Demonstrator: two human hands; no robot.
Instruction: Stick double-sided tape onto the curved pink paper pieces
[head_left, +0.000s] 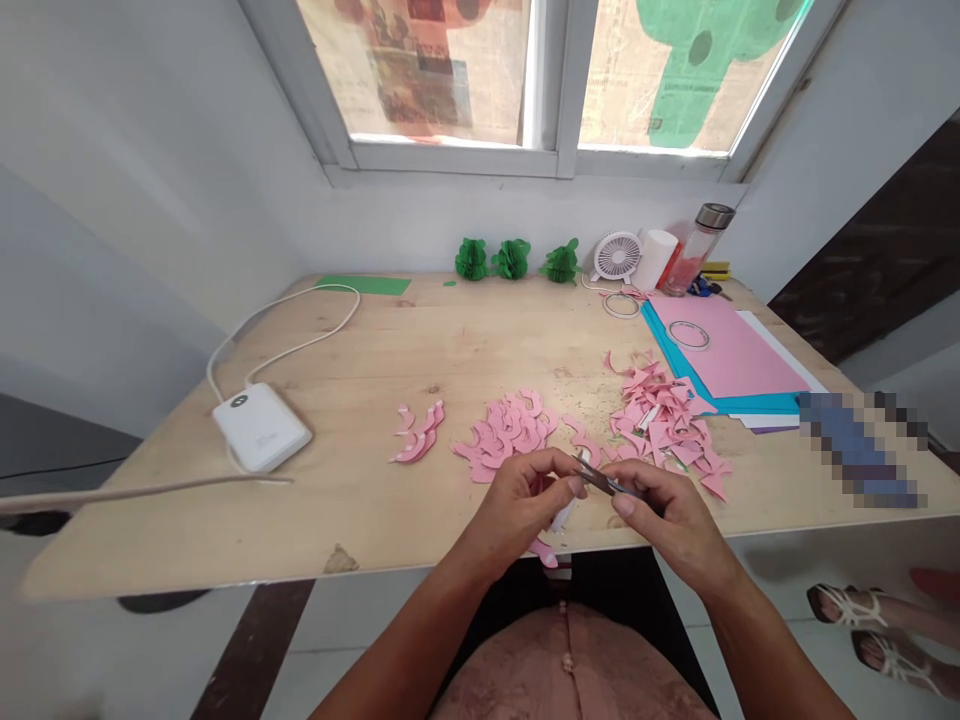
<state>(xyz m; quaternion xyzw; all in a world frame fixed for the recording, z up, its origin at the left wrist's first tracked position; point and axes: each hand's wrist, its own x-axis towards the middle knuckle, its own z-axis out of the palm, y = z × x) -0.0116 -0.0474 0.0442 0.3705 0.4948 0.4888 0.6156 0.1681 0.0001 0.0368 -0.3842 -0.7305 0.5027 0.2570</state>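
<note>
My right hand [660,505] is closed round a small pair of dark scissors [600,480], whose blades point left toward my other hand. My left hand [525,500] pinches by the scissor tips; a pink paper piece shows at its fingers, partly hidden. A narrow white strip [562,515] hangs below the left thumb. Close to the table's front edge lies a curved pink paper piece [544,552]. Just beyond my left hand is a pile of wavy pink cut-outs [510,430]. Beyond my right hand lies a heap of pointed pink scraps [664,415].
A few wavy pink pieces [418,433] with whitish patches lie left of centre. A white power bank [261,428] with a cable occupies the left. Green paper ornaments [514,259], a small fan [617,257] and a bottle [694,255] line the wall. Coloured sheets [750,350] carry a tape roll [688,335].
</note>
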